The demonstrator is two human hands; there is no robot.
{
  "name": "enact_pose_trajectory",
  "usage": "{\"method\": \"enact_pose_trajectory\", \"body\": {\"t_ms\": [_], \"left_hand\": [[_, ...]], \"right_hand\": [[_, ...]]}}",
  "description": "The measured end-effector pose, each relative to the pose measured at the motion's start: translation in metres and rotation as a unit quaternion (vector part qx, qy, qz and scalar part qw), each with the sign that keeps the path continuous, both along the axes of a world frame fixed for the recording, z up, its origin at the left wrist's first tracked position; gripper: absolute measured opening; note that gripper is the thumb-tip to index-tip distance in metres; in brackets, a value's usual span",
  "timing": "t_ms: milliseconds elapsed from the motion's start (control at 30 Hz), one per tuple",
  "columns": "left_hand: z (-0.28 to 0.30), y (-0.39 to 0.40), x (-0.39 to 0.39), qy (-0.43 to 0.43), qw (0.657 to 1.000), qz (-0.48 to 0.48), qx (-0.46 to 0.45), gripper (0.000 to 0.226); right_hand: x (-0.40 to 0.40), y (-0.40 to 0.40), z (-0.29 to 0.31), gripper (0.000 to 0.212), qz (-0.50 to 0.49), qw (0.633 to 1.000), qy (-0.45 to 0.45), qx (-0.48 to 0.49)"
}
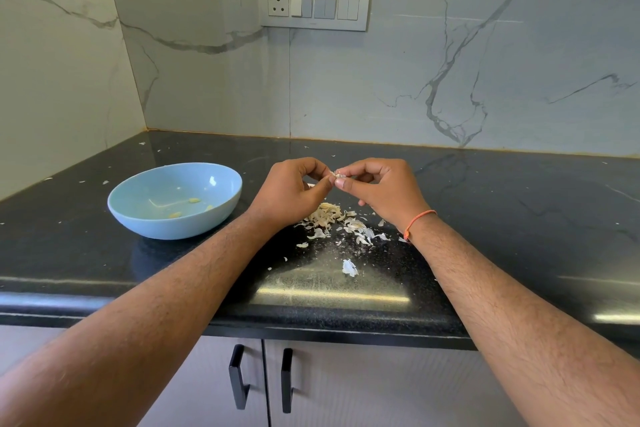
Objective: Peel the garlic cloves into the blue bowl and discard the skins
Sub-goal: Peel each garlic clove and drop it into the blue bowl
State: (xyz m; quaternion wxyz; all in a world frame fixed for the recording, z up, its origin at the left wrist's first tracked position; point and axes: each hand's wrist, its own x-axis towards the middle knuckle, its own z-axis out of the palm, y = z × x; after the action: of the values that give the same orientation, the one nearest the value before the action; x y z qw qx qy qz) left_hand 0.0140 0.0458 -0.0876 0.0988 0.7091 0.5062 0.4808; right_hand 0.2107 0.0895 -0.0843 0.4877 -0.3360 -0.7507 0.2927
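Observation:
A small garlic clove (336,175) with papery skin is pinched between the fingertips of both hands, above the counter. My left hand (289,191) holds it from the left with thumb and forefinger; my right hand (382,189), with an orange thread on the wrist, pinches it from the right. The blue bowl (138,217) stands to the left of my hands with a few peeled cloves (194,200) in it. A heap of garlic skins (334,222) lies on the counter under my hands.
The black stone counter (502,218) runs into a corner at the back left, with marble walls behind. Stray skin flakes (349,267) lie towards the front edge. A switch panel (313,5) is on the back wall. Cabinet doors with black handles (239,378) are below.

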Motion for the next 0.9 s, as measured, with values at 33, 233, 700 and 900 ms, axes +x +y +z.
{"method": "enact_pose_trajectory", "body": {"t_ms": [33,233,700,900], "left_hand": [[0.0002,-0.0001,0.0001,-0.011,1.000,-0.007,-0.006,0.009],[0.0015,-0.0002,0.0011,-0.045,0.999,-0.022,-0.017,0.008],[-0.0004,0.0042,-0.0010,-0.063,0.996,-0.038,-0.052,0.011],[0.0031,0.0016,0.0005,-0.097,0.992,-0.027,-0.074,0.017]], "right_hand": [[-0.0002,-0.0005,0.0004,0.010,-0.001,1.000,0.001,-0.002],[-0.0004,-0.0019,0.0020,0.015,-0.021,1.000,0.004,-0.001],[0.0019,-0.0049,0.0049,0.034,-0.013,0.998,-0.056,0.026],[0.0021,-0.0034,0.0047,0.027,-0.015,0.999,-0.048,0.020]]}}
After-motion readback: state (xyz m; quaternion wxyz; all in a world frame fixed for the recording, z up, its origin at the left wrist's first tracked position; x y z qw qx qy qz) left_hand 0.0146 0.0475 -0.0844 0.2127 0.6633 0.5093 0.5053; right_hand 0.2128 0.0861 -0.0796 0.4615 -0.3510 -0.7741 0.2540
